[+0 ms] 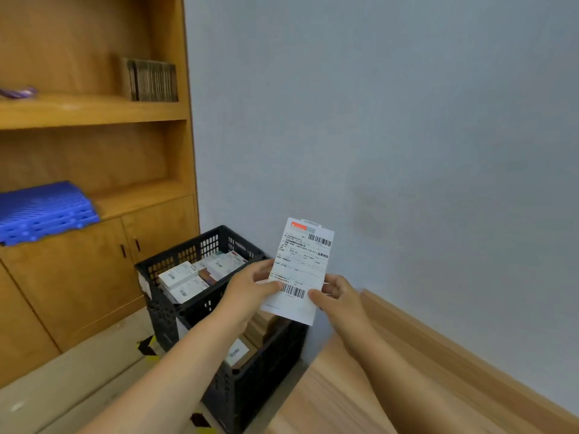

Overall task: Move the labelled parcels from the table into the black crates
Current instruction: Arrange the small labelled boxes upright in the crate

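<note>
Nearest the camera, the pale wooden tabletop (338, 396) runs along the lower right, bare where it shows. Above its edge both hands hold one flat white parcel with a printed barcode label (300, 270), upright and facing the person. The left hand (250, 286) pinches its left edge with the fingers (266, 266) closed on it, and the right hand (338, 292) grips the right edge with its thumb across the front.

Just beyond and below stand two black perforated plastic crates: the nearer crate (250, 386) holds brown boxes, the farther crate (188, 252) white labelled packets. Behind them are a wooden cabinet (78, 277) and a grey wall (407, 120).

The parcel seems to be mid-carry, its label being checked. Next it likely needs lowering into a crate, then releasing.
</note>
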Tool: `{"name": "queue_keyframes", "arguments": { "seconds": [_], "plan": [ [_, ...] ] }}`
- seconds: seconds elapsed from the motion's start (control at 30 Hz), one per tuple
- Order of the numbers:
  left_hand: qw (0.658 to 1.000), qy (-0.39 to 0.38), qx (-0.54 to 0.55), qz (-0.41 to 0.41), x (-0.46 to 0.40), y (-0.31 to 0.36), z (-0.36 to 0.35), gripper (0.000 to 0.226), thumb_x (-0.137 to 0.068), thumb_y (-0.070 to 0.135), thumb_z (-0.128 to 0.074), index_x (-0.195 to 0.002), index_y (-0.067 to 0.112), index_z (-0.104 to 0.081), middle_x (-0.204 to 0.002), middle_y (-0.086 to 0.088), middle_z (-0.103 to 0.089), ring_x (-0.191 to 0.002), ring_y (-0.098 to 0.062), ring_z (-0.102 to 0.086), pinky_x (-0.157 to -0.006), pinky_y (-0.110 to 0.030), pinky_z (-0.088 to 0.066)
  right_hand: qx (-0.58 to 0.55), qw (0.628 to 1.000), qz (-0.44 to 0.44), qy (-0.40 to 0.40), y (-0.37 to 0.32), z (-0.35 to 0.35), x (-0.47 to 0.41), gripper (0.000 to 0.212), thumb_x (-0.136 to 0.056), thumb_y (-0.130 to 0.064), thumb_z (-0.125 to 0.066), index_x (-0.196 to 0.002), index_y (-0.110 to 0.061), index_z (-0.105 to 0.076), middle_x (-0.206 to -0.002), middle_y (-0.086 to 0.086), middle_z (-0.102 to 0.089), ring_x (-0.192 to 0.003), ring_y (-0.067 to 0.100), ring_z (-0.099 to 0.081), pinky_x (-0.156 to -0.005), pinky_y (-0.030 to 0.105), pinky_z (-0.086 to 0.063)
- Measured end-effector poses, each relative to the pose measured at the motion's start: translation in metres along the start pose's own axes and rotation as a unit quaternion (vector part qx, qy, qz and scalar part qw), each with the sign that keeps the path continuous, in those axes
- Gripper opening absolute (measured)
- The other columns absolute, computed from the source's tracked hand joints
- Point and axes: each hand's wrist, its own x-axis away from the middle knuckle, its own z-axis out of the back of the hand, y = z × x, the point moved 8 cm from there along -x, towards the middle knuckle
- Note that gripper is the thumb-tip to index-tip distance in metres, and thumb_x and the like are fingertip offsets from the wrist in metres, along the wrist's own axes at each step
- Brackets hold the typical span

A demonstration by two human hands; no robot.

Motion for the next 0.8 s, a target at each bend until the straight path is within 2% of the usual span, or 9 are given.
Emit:
{"name": "queue_keyframes", "arguments": {
  "seconds": [0.03, 0.1, 0.17, 0.27, 0.37, 0.5, 0.67, 0.8],
  "plan": [
    [1.000, 0.016, 0.000, 0.010, -0.001, -0.005, 0.028, 0.041, -0.085, 0.006, -0.066, -0.122, 0.022, -0.060, -0.113, 0.001, -0.067, -0.101, -0.015, -0.063, -0.088, -0.035, -0.054, -0.010, 1.000, -0.011, -0.011, 0.004, -0.028, -0.004, 0.022, -0.087, -0.004, -0.064, -0.104, -0.017, -0.057, -0.102, -0.001, -0.071, -0.091, 0.012, -0.068, -0.072, 0.025, -0.055],
    [0.999, 0.046, -0.005, 0.019, -0.001, -0.011, 0.082, 0.035, -0.086, 0.005, -0.064, -0.116, 0.023, -0.060, -0.105, 0.007, -0.065, -0.092, -0.005, -0.061, -0.071, -0.019, -0.052, -0.028, 0.998, -0.034, -0.036, 0.007, -0.083, -0.011, 0.020, -0.088, -0.008, -0.064, -0.105, -0.017, -0.057, -0.096, -0.006, -0.073, -0.090, 0.013, -0.069, -0.083, 0.038, -0.057],
    [0.997, 0.071, -0.010, 0.025, 0.000, -0.014, 0.128, 0.032, -0.087, 0.004, -0.062, -0.114, 0.022, -0.059, -0.099, 0.011, -0.062, -0.088, -0.001, -0.058, -0.058, -0.013, -0.045, -0.040, 0.996, -0.054, -0.061, 0.008, -0.131, -0.014, 0.020, -0.089, -0.013, -0.064, -0.107, -0.019, -0.057, -0.096, -0.007, -0.073, -0.089, 0.012, -0.070, -0.082, 0.038, -0.058],
    [0.994, 0.100, -0.026, 0.039, -0.004, -0.019, 0.185, 0.036, -0.087, 0.006, -0.062, -0.118, 0.024, -0.059, -0.107, 0.009, -0.061, -0.098, -0.009, -0.057, -0.069, -0.022, -0.047, -0.042, 0.994, -0.069, -0.080, 0.005, -0.186, -0.022, 0.020, -0.090, -0.016, -0.063, -0.107, -0.021, -0.055, -0.103, -0.005, -0.070, -0.087, 0.007, -0.068, -0.064, 0.021, -0.054],
    [0.991, 0.125, -0.019, 0.048, -0.015, -0.026, 0.226, 0.036, -0.087, 0.005, -0.061, -0.115, 0.028, -0.061, -0.113, 0.008, -0.063, -0.105, -0.013, -0.058, -0.085, -0.033, -0.051, -0.029, 0.993, -0.074, -0.093, 0.005, -0.225, -0.040, 0.024, -0.088, -0.016, -0.065, -0.110, -0.018, -0.055, -0.108, -0.002, -0.069, -0.092, 0.009, -0.068, -0.071, 0.026, -0.057],
    [0.988, 0.143, -0.009, 0.054, -0.035, -0.036, 0.264, 0.038, -0.088, 0.003, -0.060, -0.119, 0.025, -0.059, -0.116, 0.003, -0.060, -0.106, -0.017, -0.058, -0.071, -0.026, -0.049, -0.033, 0.989, -0.084, -0.115, 0.011, -0.268, -0.072, 0.031, -0.087, -0.014, -0.067, -0.114, -0.016, -0.053, -0.104, -0.002, -0.068, -0.094, 0.012, -0.068, -0.079, 0.032, -0.058],
    [0.986, 0.155, -0.026, 0.047, -0.085, -0.041, 0.308, 0.037, -0.090, 0.001, -0.055, -0.118, 0.024, -0.059, -0.114, 0.006, -0.061, -0.102, -0.011, -0.058, -0.070, -0.025, -0.048, -0.047, 0.986, -0.100, -0.128, 0.023, -0.318, -0.132, 0.034, -0.085, -0.011, -0.069, -0.115, -0.016, -0.052, -0.102, 0.002, -0.071, -0.091, 0.013, -0.070, -0.078, 0.035, -0.059],
    [0.986, 0.140, -0.077, 0.042, -0.151, -0.038, 0.338, 0.040, -0.089, -0.002, -0.054, -0.114, 0.029, -0.060, -0.113, 0.011, -0.064, -0.104, -0.006, -0.058, -0.080, -0.025, -0.050, -0.066, 0.982, -0.111, -0.136, 0.028, -0.355, -0.200, 0.034, -0.084, -0.010, -0.069, -0.113, -0.018, -0.053, -0.103, 0.002, -0.072, -0.092, 0.014, -0.070, -0.079, 0.035, -0.059]
  ]
}}
